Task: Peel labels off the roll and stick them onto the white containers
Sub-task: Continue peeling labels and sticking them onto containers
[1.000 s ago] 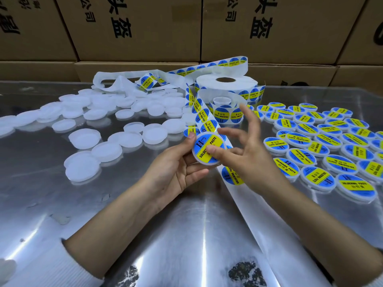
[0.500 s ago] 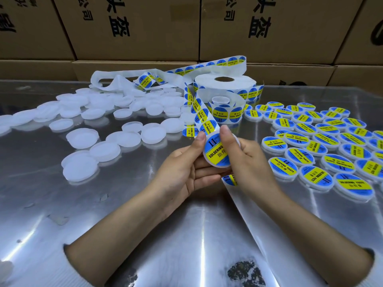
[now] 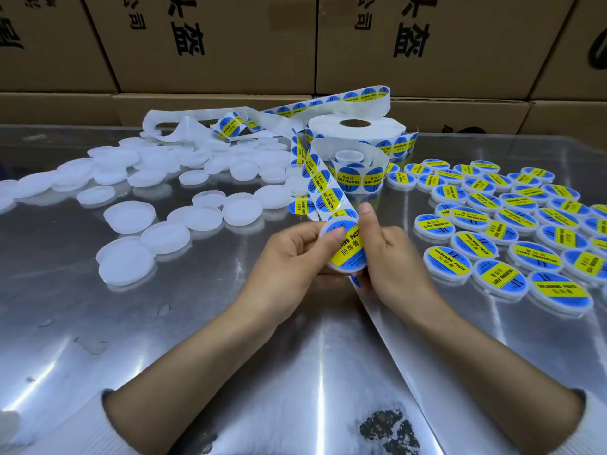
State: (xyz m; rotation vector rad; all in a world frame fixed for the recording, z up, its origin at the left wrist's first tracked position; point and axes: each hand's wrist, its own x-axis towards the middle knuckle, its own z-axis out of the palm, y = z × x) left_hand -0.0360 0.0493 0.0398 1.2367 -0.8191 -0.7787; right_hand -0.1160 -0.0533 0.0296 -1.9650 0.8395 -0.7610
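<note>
We see a white container [image 3: 347,249] with a blue-and-yellow label held above the worktop [image 3: 203,323], pinched between both hands. The left hand [image 3: 289,261] presses its thumb on the label's upper left; its fingers curl underneath, hidden. The right hand [image 3: 387,254] grips the right edge, thumb upright. The label strip [image 3: 323,188] runs behind to the roll [image 3: 356,131]. Bare containers [image 3: 131,216] lie left, labelled ones [image 3: 499,238] right, cut off at the frame edge.
</note>
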